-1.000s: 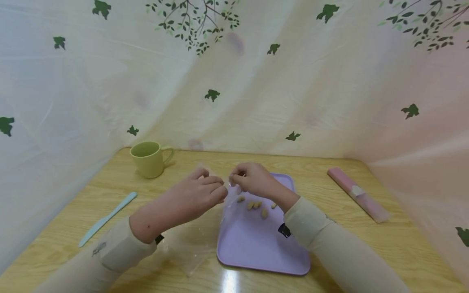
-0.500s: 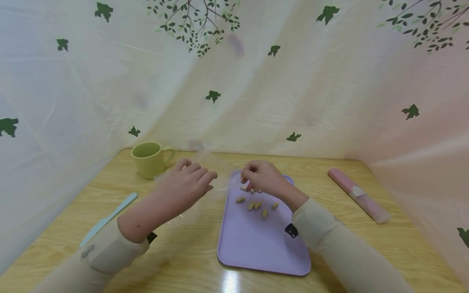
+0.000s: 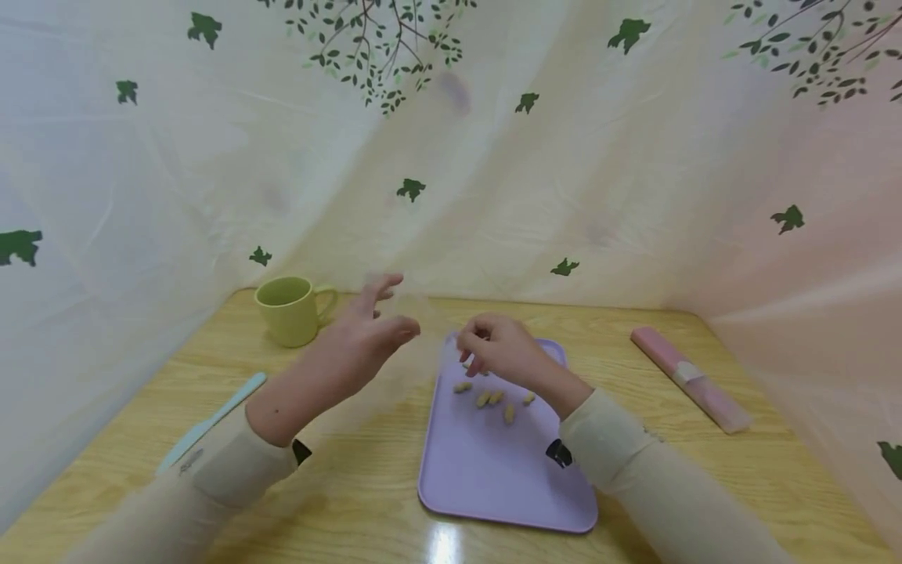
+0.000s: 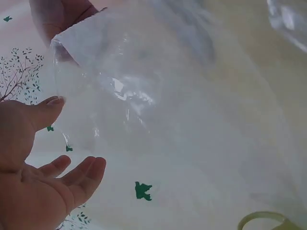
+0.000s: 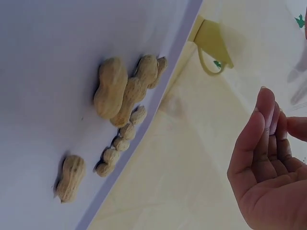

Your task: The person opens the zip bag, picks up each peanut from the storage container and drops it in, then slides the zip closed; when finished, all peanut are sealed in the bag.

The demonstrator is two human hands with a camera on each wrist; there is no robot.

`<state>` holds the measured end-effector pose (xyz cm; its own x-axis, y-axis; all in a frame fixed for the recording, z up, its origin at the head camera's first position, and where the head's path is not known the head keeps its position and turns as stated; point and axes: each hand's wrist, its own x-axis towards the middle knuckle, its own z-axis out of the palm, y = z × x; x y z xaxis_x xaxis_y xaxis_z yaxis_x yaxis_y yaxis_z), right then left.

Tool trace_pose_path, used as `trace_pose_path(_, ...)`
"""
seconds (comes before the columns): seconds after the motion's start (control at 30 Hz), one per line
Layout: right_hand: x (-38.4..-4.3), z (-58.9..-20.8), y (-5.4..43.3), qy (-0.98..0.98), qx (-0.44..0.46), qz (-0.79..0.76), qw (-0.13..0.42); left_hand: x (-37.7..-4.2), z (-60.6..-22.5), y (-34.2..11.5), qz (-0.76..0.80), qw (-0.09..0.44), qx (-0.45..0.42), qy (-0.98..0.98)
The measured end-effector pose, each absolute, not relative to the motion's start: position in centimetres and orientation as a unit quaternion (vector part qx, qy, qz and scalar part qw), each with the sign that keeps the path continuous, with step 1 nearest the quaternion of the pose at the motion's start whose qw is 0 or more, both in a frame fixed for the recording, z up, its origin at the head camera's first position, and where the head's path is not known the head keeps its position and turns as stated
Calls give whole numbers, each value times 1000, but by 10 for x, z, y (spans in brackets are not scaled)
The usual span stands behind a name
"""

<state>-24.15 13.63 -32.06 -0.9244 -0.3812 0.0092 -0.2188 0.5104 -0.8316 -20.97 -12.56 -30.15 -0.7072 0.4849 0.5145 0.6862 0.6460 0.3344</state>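
Observation:
A clear plastic bag (image 4: 168,120) hangs between my hands, only faintly visible in the head view. My right hand (image 3: 507,352), above the far part of the purple tray (image 3: 500,478), pinches a corner of the bag between thumb and fingers. My left hand (image 3: 348,352) is raised left of the tray, its thumb and fingers spread apart beside the bag. Under the right hand, several unshelled peanuts (image 5: 111,88) lie on the tray; the hand hides some of them in the head view.
At the back left of the wooden table (image 3: 352,486) stands a yellow-green mug (image 3: 290,317). A pale blue knife (image 3: 229,403) lies at the left, partly behind the left sleeve. To the tray's right is a long pink bundle (image 3: 687,376) with a pale band. A patterned curtain (image 3: 493,196) hangs behind.
My left hand has moved away from the right one, up and to the left, and its fingers have spread. The right hand shifted slightly right, and the bag has risen off the table.

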Motion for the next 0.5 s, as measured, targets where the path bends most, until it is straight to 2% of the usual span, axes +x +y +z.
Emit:
trace_pose_path(0.03,-241,-321,135,865,-173,-463,88,-211,-304,-123,-277,188,-329,-883)
trace_pose_path(0.1,-240,-323,132,866,-177,-459,90,-213,-310,-121,-247,227,-374,-865)
trace_pose_path(0.2,-240,-327,128,871,-180,-447,93,-216,-318,-117,-262,243,-385,-851)
trace_pose_path(0.37,-237,-331,125,877,-166,-441,93,-224,-321,-119,-260,282,-387,-838)
trace_pose_path(0.5,-236,-332,125,885,-152,-434,70,-229,-320,-123,-250,300,-380,-838)
